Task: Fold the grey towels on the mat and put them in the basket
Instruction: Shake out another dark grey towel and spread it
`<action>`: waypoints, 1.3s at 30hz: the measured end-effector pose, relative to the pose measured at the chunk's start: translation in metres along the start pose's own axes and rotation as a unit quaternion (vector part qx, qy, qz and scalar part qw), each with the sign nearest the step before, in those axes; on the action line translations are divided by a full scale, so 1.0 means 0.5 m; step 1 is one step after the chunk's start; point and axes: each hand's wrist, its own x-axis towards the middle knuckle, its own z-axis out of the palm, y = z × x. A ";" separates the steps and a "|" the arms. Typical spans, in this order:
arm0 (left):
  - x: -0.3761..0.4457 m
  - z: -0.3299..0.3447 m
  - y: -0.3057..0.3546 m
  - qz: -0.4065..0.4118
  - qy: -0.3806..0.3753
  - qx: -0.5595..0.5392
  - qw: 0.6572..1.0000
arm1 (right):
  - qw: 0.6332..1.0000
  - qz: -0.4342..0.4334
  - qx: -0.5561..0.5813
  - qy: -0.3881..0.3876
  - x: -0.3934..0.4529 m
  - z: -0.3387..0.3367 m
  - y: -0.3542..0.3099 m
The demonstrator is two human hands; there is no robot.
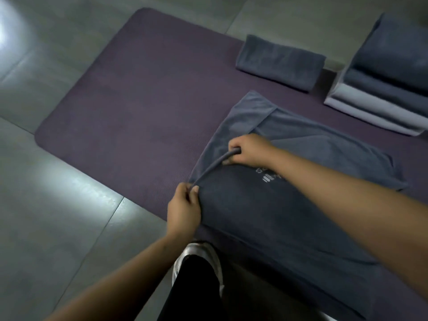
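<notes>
A large grey towel (289, 205) lies partly folded on the purple mat (129, 100), with white lettering near its middle. My left hand (184, 209) pinches the towel's left edge at a corner. My right hand (251, 150) grips the same edge farther up, and the edge is lifted taut between the two hands. A small folded grey towel (281, 63) rests on the mat's far side. No basket is in view.
A stack of folded grey and pale towels (382, 84) stands at the right edge of the mat. Grey floor tiles (58, 216) surround the mat. My shoe (196, 253) and dark trouser leg are at the mat's near edge.
</notes>
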 end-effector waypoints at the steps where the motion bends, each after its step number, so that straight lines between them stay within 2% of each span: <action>1: 0.018 -0.008 -0.015 -0.027 0.005 0.017 0.999 | 1.000 -0.013 -0.009 -0.004 0.018 0.005 -0.023; 5: 0.062 -0.024 -0.076 -0.081 -0.075 0.123 0.986 | 0.993 -0.014 -0.087 -0.077 0.078 0.040 -0.066; 7: 0.061 -0.020 -0.089 -0.084 -0.074 0.113 0.987 | 0.990 0.014 -0.089 -0.110 0.087 0.061 -0.069; 12: 0.062 -0.026 -0.124 -0.161 -0.032 0.006 0.986 | 0.998 0.002 -0.046 -0.033 0.082 0.080 -0.076; 15: 0.071 -0.035 -0.125 -0.124 -0.062 0.086 0.987 | 0.996 -0.005 -0.079 -0.049 0.090 0.080 -0.077; 18: 0.083 -0.041 -0.114 -0.041 -0.077 0.162 0.983 | 0.979 -0.024 -0.160 -0.123 0.116 0.068 -0.073; 20: 0.092 -0.046 -0.106 -0.014 -0.089 0.170 0.981 | 0.966 -0.016 -0.195 -0.167 0.132 0.050 -0.067; 22: 0.096 -0.052 -0.101 -0.007 -0.102 0.153 0.983 | 0.965 -0.006 -0.194 -0.178 0.144 0.035 -0.059; 24: 0.090 -0.057 -0.100 -0.018 -0.093 0.089 0.992 | 0.975 -0.013 -0.162 -0.154 0.154 0.032 -0.051; 26: 0.079 -0.058 -0.102 -0.038 -0.078 0.024 0.996 | 0.987 -0.051 -0.123 -0.093 0.161 0.039 -0.044; 28: 0.074 -0.058 -0.107 -0.061 -0.057 0.002 0.997 | 0.989 -0.079 -0.113 -0.058 0.167 0.046 -0.046; 31: 0.083 -0.065 -0.111 -0.074 -0.023 0.047 0.996 | 0.985 -0.083 -0.147 -0.041 0.176 0.059 -0.043; 34: 0.097 -0.075 -0.113 -0.076 -0.043 0.105 0.991 | 0.980 -0.079 -0.181 0.020 0.168 0.082 -0.036; 39: 0.106 -0.077 -0.097 -0.069 -0.088 0.161 0.981 | 0.986 -0.066 -0.103 0.110 0.159 0.094 -0.015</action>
